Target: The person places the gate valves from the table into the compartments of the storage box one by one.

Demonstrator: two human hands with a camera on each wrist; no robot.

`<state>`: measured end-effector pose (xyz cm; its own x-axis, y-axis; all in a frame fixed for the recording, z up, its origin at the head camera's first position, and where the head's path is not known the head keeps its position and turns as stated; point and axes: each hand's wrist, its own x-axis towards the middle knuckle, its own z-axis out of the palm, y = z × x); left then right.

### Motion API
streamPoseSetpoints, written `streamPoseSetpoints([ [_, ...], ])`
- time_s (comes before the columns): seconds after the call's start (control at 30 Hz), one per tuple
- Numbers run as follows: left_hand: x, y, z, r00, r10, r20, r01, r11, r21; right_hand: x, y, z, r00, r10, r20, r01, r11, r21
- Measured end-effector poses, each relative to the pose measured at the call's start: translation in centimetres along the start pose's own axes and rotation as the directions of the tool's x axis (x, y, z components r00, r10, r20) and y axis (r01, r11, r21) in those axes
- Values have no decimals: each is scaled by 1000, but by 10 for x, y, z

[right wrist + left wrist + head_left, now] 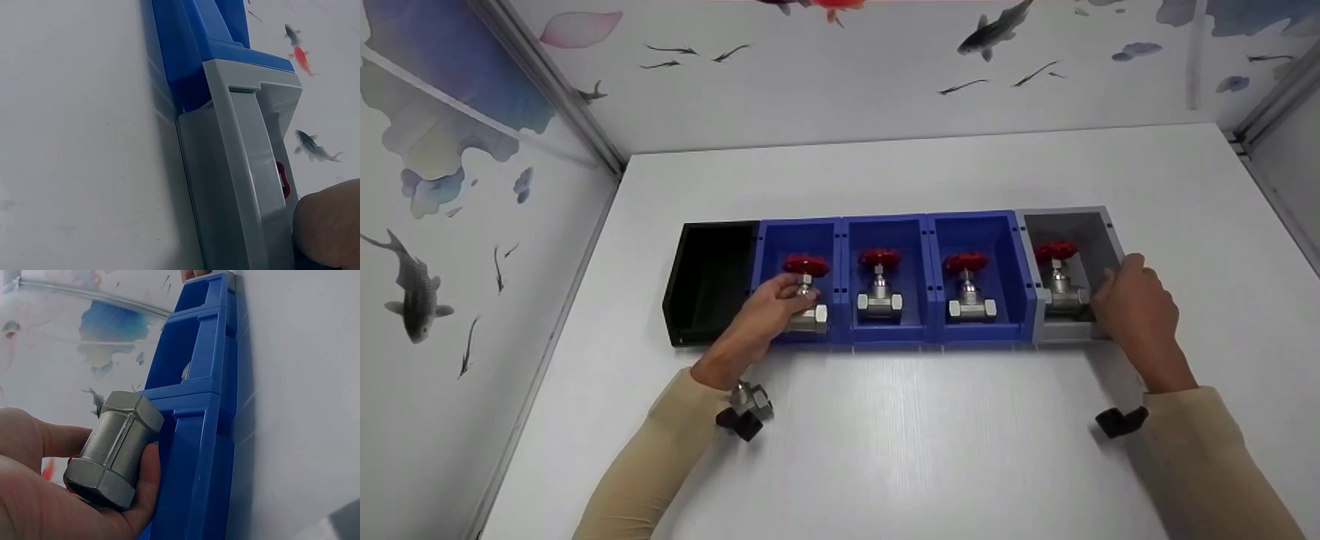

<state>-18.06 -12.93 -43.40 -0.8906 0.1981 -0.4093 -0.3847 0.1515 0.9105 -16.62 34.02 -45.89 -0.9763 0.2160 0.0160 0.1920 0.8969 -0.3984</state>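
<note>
Left hand (pixel 765 315): thumb and fingers pinch a valve (pixel 816 319)
Held valve: at the left blue bin (pixel 800 223), red wheel up; whether it touches the floor, cannot tell
Right hand (pixel 1140 311): at the grey bin's (pixel 1065 332) right wall; its grip, cannot tell
Other bins: one valve each in the middle blue, right blue and grey; black bin (pixel 705 339) at the left end
Table (pixel 922 442): metal part (pixel 759 402) beside the left sleeve (pixel 660 450), partly hidden
</note>
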Motion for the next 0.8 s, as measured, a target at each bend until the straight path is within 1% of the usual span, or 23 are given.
streamPoseSetpoints([
  [0.2,4,0,0,1000,22,6,-22,1000,13,-1,1,1,999,-28,-41,29,1000,12],
  [0.3,6,0,-1,1000,17,-6,-16,1000,6,-2,1,2,999,-28,-40,28,999,16],
  [0.5,9,0,-1,1000,20,-10,-20,1000,-9,-1,1,1,999,-20,-25,20,1000,15],
  [0.7,13,-1,-1,1000,19,-15,-19,1000,5,0,1,1,1000,-16,-19,16,1000,18],
  [0.8,15,-2,0,1000,23,-14,-23,1000,-2,0,1,1,1000,-20,-22,20,1000,18],
])
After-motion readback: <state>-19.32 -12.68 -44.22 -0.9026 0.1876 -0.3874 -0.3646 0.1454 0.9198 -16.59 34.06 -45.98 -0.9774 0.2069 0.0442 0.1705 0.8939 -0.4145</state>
